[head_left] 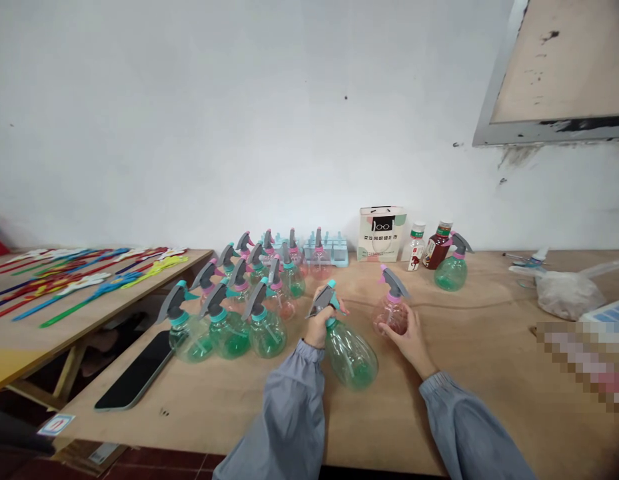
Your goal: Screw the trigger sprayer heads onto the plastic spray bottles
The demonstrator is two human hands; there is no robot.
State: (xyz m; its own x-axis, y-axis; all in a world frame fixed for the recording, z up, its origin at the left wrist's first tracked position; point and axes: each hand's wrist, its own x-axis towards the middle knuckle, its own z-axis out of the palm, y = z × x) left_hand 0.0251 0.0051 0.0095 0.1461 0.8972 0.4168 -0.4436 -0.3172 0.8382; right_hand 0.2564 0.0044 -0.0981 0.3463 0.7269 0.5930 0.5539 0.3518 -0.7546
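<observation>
My left hand is closed around the neck of a green spray bottle, which tilts with its base toward the right. That bottle has a grey and teal trigger head. My right hand grips the round body of a pink spray bottle with a grey and pink head. To the left of my hands stand several green and pink spray bottles, among them a green one nearest my left hand. Another green spray bottle with a pink collar is farther back on the right.
A phone lies at the table's left edge. Along the wall are light blue racks, a paper bag, a white bottle and a dark red bottle. A plastic bag lies right. Colourful sticks cover another table.
</observation>
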